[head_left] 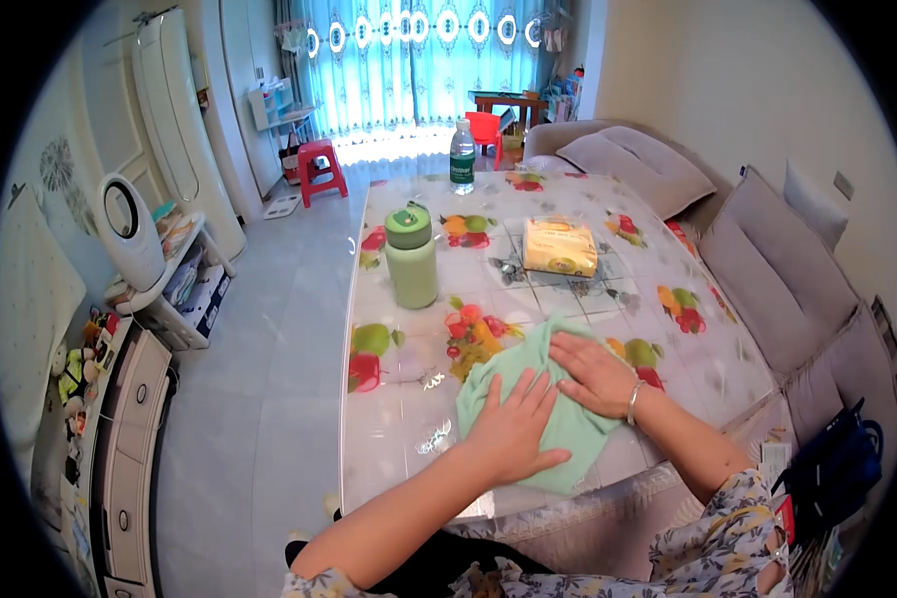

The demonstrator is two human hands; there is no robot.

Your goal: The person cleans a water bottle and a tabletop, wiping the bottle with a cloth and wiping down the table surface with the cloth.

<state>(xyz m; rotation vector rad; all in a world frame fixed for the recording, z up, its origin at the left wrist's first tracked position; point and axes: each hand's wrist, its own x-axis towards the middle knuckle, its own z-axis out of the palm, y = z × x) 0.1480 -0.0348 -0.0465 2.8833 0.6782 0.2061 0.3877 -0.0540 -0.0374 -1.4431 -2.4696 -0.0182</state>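
Left hand point(513, 431) and right hand point(596, 375) lie open, palms hidden, gripping nothing, on mint-green cloth point(580, 439) obscuring fruit-print tablecloth point(424, 339) beneath.

Single head-worn view, forward and down.

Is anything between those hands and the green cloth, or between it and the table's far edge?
Nothing visible separates the left hand or right hand from the green cloth. Ahead on the table are a yellow packet, a clear bottle and, off left, a green bottle.

A home living room: cushioned sofa point(782, 274), patterned curtains point(424, 75), drawer cabinet point(133, 439), soft toys point(74, 371).
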